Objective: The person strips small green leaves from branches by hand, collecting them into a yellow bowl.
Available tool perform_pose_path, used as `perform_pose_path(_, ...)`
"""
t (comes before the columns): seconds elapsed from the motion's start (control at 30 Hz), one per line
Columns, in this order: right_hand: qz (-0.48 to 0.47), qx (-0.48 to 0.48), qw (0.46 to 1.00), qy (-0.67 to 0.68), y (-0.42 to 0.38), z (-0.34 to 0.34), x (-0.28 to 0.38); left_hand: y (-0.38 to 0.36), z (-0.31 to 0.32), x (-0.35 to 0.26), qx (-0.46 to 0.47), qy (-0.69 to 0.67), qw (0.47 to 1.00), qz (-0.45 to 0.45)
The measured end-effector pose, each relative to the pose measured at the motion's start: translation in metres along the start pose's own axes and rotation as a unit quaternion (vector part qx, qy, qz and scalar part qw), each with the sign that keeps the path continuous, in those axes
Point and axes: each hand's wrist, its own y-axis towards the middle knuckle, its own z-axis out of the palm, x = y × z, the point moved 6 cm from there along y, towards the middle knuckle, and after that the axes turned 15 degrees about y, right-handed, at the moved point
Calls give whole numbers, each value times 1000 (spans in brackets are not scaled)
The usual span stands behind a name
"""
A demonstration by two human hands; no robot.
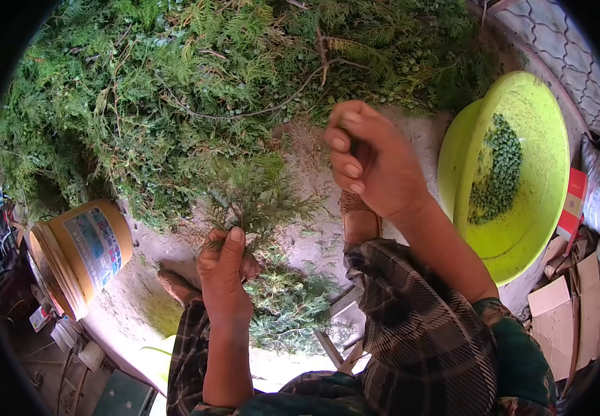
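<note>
In the head view, my left hand pinches a leafy evergreen sprig between thumb and fingers, low in the middle. Its feathery tips point up and away from me. My right hand is raised to the right of the sprig and apart from it, its fingers curled toward the palm. Whatever those fingers may hold is hidden. Right of that hand, a yellow-green basin stands tilted, with a heap of small green cones inside.
A large pile of cut evergreen branches covers the far ground. More clippings lie between my feet. At left, a yellow bucket rests on its side. Cardboard pieces and a red box sit at right.
</note>
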Motion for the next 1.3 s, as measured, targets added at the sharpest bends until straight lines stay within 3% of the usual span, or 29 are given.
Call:
perform_pose_path(0.1, -17, -23, 996, 81, -4, 6, -2, 1, 2, -3, -9, 50, 998, 22)
perform_pose_path(0.2, 99, -36, 987, -122, -10, 8, -22, 1, 11, -11, -18, 103, 993, 58)
perform_pose_path(0.23, 99, -38, 987, -121, -8, 7, -26, 1, 11, -10, -17, 103, 993, 57)
perform_pose_path(0.3, -82, 83, 928, -354, 1, 27, -25, 0, 13, -13, 6, 162, 983, 92)
perform_pose_path(0.37, -82, 92, 916, -383, 6, 33, -30, -2, 16, -15, -2, 176, 979, 108)
perform_pose_path(0.43, -128, 105, 841, -516, 8, 38, -33, -3, 17, -16, -11, 188, 974, 124)
perform_pose_path(0.63, -9, 97, 801, -591, 4, 32, -46, -5, 23, -16, 18, 228, 962, 151)
perform_pose_path(0.77, -50, 88, 804, -585, 5, 31, -44, -4, 23, -12, 24, 228, 961, 153)
perform_pose_path(0.87, -69, 114, 761, -635, 8, 21, -50, -2, 18, -11, 42, 224, 966, 121)
perform_pose_path(0.93, -316, 184, 592, -718, 7, 24, -46, -2, 16, -11, 56, 218, 970, 90)
perform_pose_path(0.97, -316, 184, 591, -719, 8, 21, -36, -2, 12, -11, 45, 203, 975, 75)
perform_pose_path(1.0, -177, 13, 801, -572, 18, 2, -6, -2, 9, -10, 33, 188, 980, 59)
perform_pose_path(1.03, -17, -159, 919, -359, 15, -26, 0, -1, 8, -10, 31, 187, 980, 59)
perform_pose_path(1.07, -15, -158, 920, -358, 10, -30, 3, 0, 7, -8, 44, 178, 982, 53)
perform_pose_path(1.1, 24, -85, 984, -155, 7, -28, -4, 1, 7, -7, 58, 168, 983, 48)
perform_pose_path(1.13, 61, -7, 997, 54, 5, -20, -8, 2, 7, -6, 58, 168, 983, 49)
perform_pose_path(1.27, 57, 18, 998, 12, 6, -11, -12, 3, 15, -4, 93, 139, 985, 38)
perform_pose_path(1.3, 91, 19, 994, -55, 7, -14, -16, 2, 15, -4, 89, 134, 986, 32)
